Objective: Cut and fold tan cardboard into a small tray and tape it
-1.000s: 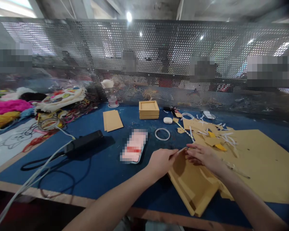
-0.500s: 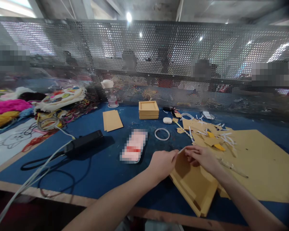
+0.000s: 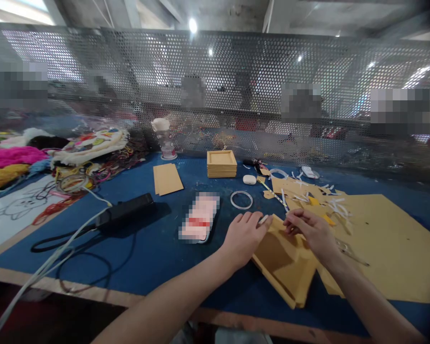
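A kraft-coloured cardboard tray [image 3: 279, 267] with folded-up sides lies tilted near the table's front edge. My left hand [image 3: 245, 236] is closed on its far left corner, thumb and fingers over the rim. A small whitish piece [image 3: 263, 220] shows beside the left fingertips. At the far edge of the tray, my right hand [image 3: 310, 234] has its fingers curled and pinched together; what they hold, if anything, is too small to tell. A thin, light-coloured tool [image 3: 354, 256] lies right of the right wrist, partly hidden by it.
A stack of finished trays [image 3: 221, 165] stands at the back. Around lie flat cardboard pieces [image 3: 168, 179], a phone [image 3: 200, 217], a tape roll [image 3: 241, 200], paper scraps [image 3: 308, 193] and a large cardboard sheet [image 3: 397, 248]. A black power strip [image 3: 125, 210] with cables and yarn [image 3: 14, 157] occupies the left.
My right hand has moved slightly right and away from my left hand, opening a gap between them. The tray's near corner has risen and shifted a little left.
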`<state>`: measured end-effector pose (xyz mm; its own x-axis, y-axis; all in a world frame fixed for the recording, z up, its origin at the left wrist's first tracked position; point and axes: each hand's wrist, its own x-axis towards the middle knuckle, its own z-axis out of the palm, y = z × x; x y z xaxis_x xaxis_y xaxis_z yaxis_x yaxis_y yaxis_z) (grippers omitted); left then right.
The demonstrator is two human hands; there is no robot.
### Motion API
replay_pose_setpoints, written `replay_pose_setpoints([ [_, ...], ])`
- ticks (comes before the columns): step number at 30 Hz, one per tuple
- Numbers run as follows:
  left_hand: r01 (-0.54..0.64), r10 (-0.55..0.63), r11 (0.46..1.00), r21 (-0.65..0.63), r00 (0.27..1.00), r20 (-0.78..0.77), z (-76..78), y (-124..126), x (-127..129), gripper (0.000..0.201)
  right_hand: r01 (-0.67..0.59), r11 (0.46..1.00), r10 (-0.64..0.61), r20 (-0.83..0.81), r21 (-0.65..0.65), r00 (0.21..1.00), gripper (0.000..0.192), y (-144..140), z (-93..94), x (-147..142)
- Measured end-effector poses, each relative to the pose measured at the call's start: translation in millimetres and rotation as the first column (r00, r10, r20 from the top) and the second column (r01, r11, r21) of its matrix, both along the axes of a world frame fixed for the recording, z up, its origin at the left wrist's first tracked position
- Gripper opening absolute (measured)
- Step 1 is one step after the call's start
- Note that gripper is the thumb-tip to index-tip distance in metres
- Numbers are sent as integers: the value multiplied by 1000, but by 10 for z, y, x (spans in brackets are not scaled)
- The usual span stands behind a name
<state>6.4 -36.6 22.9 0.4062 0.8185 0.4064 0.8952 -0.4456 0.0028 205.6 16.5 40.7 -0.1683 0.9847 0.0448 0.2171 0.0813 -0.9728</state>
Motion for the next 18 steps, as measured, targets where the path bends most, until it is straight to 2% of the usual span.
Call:
replay_pose_setpoints([
  [4,-44,44,999,-29,999,-1,-6,20,40,42,-9,1000,8,40,29,999,35,-19,-75,-12],
  [8,-138,145,970,-200,989,23,-39,71,62,31,-69,993,85,170,-95,982,30,40,-267,-26],
  [10,-133,143,959,-249,989,22,-54,92,57,24,-68,982,104,205,-175,973,27,64,-333,-49],
  [14,-112,125,955,-273,992,29,-76,94,58,23,-56,954,114,182,-296,977,25,78,-370,-104],
  [18,-88,106,953,-291,993,49,-60,35,103,25,-94,945,141,132,-314,981,31,97,-376,-119],
])
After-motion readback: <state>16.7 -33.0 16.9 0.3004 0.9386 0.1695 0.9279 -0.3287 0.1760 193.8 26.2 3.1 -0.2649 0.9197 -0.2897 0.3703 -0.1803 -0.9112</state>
